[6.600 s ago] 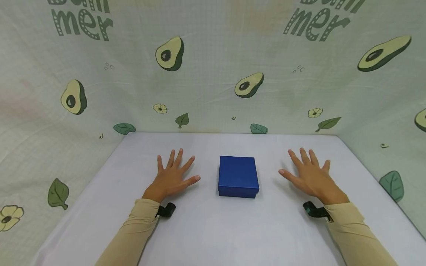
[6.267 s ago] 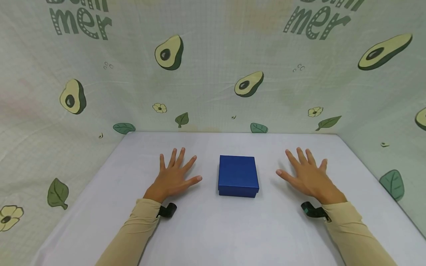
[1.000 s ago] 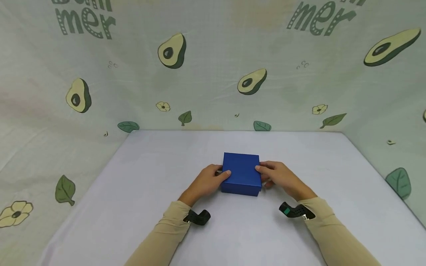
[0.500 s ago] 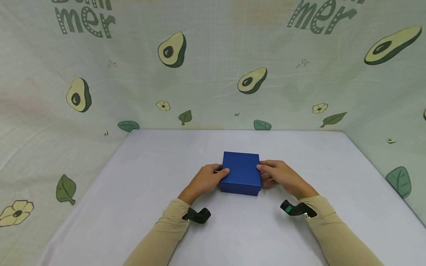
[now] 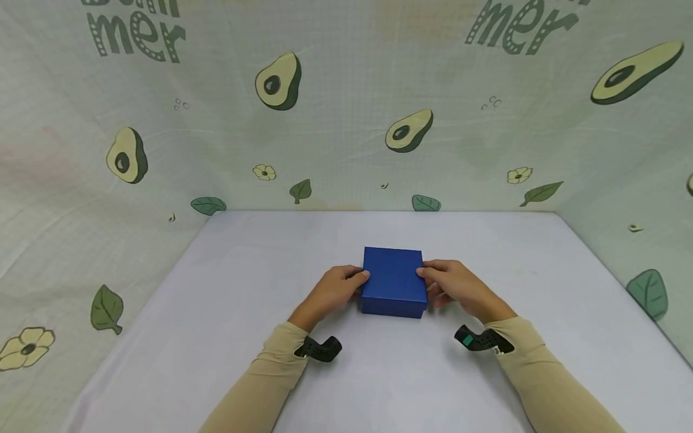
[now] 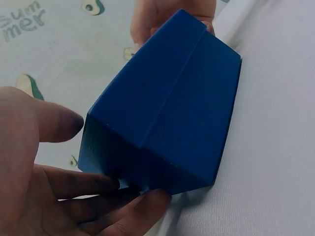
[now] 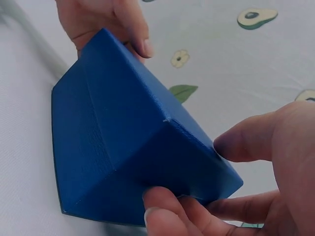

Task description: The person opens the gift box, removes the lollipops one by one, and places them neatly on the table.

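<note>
A blue lidded box (image 5: 393,274) lies on the white table between both hands, its lid on. On its left side, my left hand (image 5: 331,293) holds it with the thumb at the lid's top edge and the fingers against the side wall. My right hand (image 5: 459,288) grips the opposite side, thumb on the top edge and fingers curled along the wall. In the left wrist view, a seam runs along the front of the box (image 6: 162,108) between lid and base. From the right wrist view, the right thumb (image 7: 246,140) presses the top edge. The inside of the box is hidden.
The white table (image 5: 260,258) extends around the box on all sides. Behind it and at both sides hangs a pale cloth (image 5: 335,120) printed with avocados, leaves and flowers. Each wrist wears a black camera mount, such as the left one (image 5: 320,349).
Both hands, spread flat and apart from the box several seconds ago, are now at its sides. Over the last second the left thumb has slid outward to the lid's left edge; the box has barely shifted.
</note>
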### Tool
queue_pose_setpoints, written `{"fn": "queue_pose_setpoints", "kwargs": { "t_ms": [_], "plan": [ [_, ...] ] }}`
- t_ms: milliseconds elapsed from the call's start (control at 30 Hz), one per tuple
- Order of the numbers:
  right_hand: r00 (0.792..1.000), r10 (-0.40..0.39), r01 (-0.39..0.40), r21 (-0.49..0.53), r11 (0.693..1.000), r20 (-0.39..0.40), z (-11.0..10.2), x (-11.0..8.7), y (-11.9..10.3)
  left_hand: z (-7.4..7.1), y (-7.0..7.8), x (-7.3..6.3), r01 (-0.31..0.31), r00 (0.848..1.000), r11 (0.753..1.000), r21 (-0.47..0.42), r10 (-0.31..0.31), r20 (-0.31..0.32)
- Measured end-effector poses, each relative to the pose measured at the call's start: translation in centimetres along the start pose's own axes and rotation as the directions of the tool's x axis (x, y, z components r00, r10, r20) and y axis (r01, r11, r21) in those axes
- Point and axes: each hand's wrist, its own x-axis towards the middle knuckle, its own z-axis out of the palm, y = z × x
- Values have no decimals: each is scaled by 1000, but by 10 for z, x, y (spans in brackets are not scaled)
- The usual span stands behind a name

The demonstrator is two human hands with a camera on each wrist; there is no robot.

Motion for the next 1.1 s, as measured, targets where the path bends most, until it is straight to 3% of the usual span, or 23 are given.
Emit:
{"fn": "queue_pose_setpoints", "kwargs": {
  "t_ms": [200,433,1100],
  "plan": [
    [1000,-2,1,62,998,23,-2,-1,-1,1,1,1,19,1000,997,-78,-19,-3],
    [1000,-5,3,68,998,20,-3,-2,-2,-1,2,2,11,1000,977,-215,-9,12],
    [999,-39,40,67,997,-9,-1,-1,0,-4,5,-1,36,999,969,-246,-35,6]
  ]
}}
